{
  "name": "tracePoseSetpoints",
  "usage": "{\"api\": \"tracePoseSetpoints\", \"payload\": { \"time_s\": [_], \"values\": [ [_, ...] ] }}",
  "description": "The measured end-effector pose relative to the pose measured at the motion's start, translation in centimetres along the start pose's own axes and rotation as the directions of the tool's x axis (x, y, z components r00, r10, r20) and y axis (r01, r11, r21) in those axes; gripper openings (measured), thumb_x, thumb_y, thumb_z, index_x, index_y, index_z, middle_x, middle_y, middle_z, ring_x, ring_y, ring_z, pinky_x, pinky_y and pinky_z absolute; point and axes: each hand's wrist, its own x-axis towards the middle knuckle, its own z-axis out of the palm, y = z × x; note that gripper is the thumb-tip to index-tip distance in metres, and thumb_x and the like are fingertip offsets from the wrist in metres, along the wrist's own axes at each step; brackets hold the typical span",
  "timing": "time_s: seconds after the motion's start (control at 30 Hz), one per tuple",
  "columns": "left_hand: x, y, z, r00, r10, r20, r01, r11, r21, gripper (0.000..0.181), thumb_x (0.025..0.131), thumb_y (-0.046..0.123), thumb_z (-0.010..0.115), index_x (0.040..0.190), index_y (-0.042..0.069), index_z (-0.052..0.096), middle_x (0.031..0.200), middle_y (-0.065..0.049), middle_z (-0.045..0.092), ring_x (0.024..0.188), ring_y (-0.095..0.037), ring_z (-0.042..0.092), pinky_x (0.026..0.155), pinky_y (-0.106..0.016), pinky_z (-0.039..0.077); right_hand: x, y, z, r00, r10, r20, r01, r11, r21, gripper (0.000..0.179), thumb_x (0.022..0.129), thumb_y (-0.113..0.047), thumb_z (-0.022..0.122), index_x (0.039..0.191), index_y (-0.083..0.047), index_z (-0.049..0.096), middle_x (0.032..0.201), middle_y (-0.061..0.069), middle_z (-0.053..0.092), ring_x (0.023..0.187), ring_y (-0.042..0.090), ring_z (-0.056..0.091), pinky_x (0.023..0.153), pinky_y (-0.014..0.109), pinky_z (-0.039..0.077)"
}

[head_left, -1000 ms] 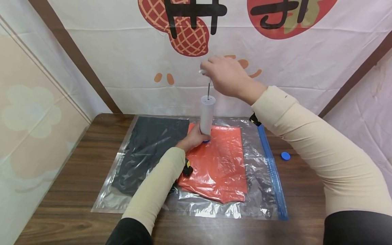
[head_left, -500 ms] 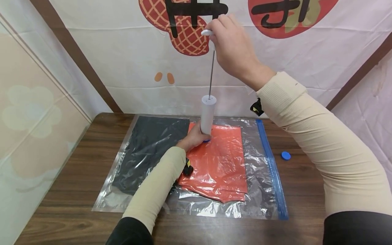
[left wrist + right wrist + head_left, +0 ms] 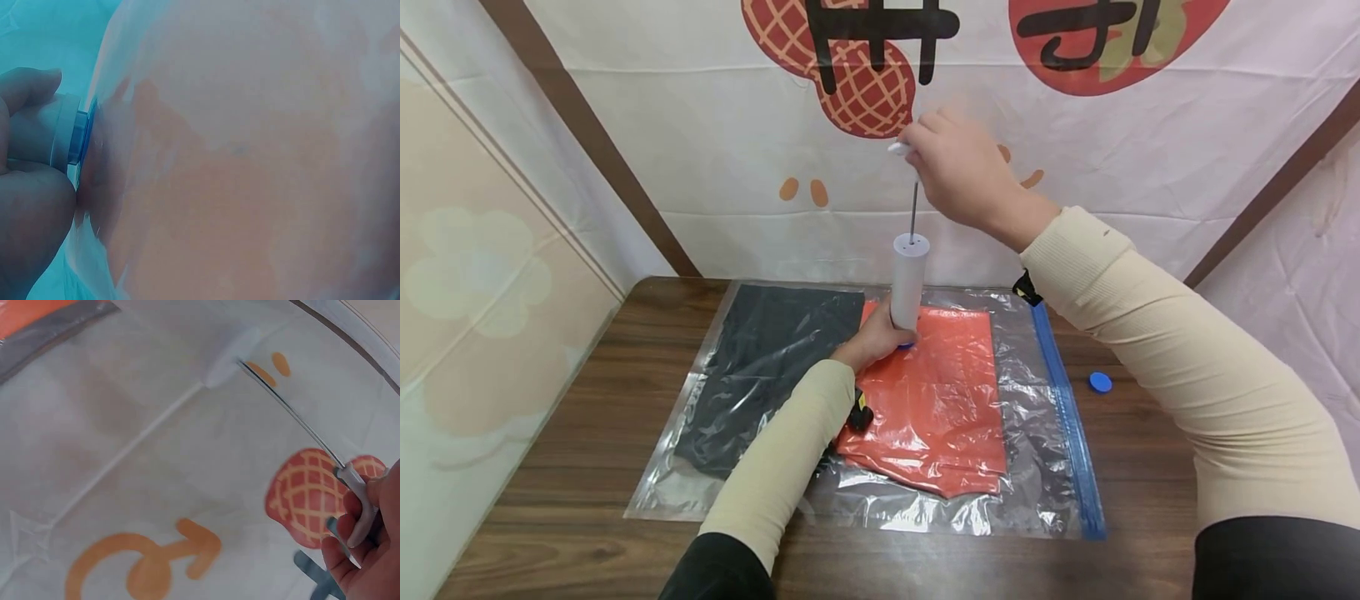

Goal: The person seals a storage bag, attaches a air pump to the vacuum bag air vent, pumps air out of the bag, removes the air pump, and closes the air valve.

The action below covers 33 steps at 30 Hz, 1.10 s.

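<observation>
A white hand pump [image 3: 908, 283] stands upright on a clear vacuum storage bag [image 3: 1033, 458]. My left hand [image 3: 878, 336] grips the lower end of its barrel. In the left wrist view the pump's end meets the bag's blue valve [image 3: 80, 134]. Above the barrel my right hand [image 3: 962, 175] holds the white pump handle [image 3: 359, 506], fingers curled round it. Part of the metal rod [image 3: 913, 212] shows between handle and barrel. Inside the bag lie a folded red garment [image 3: 940, 408], under the pump, and a dark one [image 3: 782, 350] at its left.
On the wooden table [image 3: 572, 450], right of the bag's blue zip edge [image 3: 1063, 408], lies a small round blue cap [image 3: 1101, 382]. A printed white cloth [image 3: 715, 125] hangs close behind the table, with more cloth along both sides.
My right hand first pulled the handle high, lengthening the visible rod, then pushed it partway down. My left hand and the pump barrel stayed in place.
</observation>
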Motion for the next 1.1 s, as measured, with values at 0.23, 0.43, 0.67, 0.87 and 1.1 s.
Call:
{"api": "tracePoseSetpoints", "payload": {
  "time_s": [0.23, 0.43, 0.67, 0.87, 1.1],
  "values": [
    [-0.2, 0.2, 0.0, 1.000, 0.004, 0.001, -0.004, 1.000, 0.001, 0.084, 0.087, -0.005, 0.073, 0.156, 0.017, 0.029, 0.147, -0.011, 0.045, 0.138, -0.034, 0.042, 0.119, -0.056, 0.028, -1.1, 0.0, 2.4, 0.993, -0.021, 0.116, 0.016, 0.999, 0.043, 0.022, 0.105, -0.010, 0.055, 0.121, 0.002, 0.064, 0.111, 0.016, 0.064, 0.103, 0.030, 0.056, 0.090, 0.042, 0.052],
    [-0.3, 0.1, 0.1, 1.000, -0.004, 0.000, 0.004, 1.000, 0.004, 0.082, 0.087, -0.005, 0.074, 0.154, 0.016, 0.031, 0.146, -0.011, 0.046, 0.137, -0.034, 0.043, 0.119, -0.056, 0.028, -2.2, -0.1, 4.3, 0.986, -0.048, 0.161, 0.044, 0.999, 0.029, 0.019, 0.103, -0.009, 0.058, 0.118, 0.000, 0.065, 0.111, 0.015, 0.066, 0.106, 0.031, 0.059, 0.093, 0.044, 0.053],
    [-0.3, 0.0, 0.1, 1.000, -0.014, 0.002, 0.014, 1.000, -0.002, 0.081, 0.088, -0.003, 0.075, 0.153, 0.017, 0.031, 0.143, -0.010, 0.047, 0.134, -0.034, 0.044, 0.119, -0.056, 0.029, -2.9, -0.2, 5.3, 0.985, -0.050, 0.162, 0.048, 0.999, 0.018, 0.015, 0.101, -0.008, 0.061, 0.115, -0.002, 0.065, 0.109, 0.014, 0.067, 0.105, 0.031, 0.060, 0.092, 0.045, 0.053],
    [-0.3, 0.0, 0.1, 1.000, -0.009, 0.006, 0.009, 1.000, -0.004, 0.082, 0.087, -0.004, 0.075, 0.153, 0.017, 0.032, 0.144, -0.010, 0.047, 0.135, -0.033, 0.044, 0.119, -0.056, 0.028, -2.8, 0.0, 4.9, 0.983, -0.042, 0.180, 0.041, 0.999, 0.010, 0.016, 0.102, -0.007, 0.060, 0.115, -0.001, 0.064, 0.111, 0.015, 0.067, 0.107, 0.032, 0.061, 0.092, 0.045, 0.053],
    [-0.4, 0.0, 0.2, 1.000, -0.002, 0.009, 0.002, 1.000, -0.006, 0.084, 0.087, -0.006, 0.074, 0.155, 0.016, 0.030, 0.147, -0.011, 0.046, 0.138, -0.034, 0.043, 0.119, -0.056, 0.028, -1.8, -0.1, 2.5, 0.993, -0.030, 0.117, 0.032, 0.999, -0.012, 0.019, 0.103, -0.009, 0.058, 0.119, -0.002, 0.065, 0.112, 0.015, 0.067, 0.105, 0.032, 0.062, 0.087, 0.045, 0.054]
  ]
}}
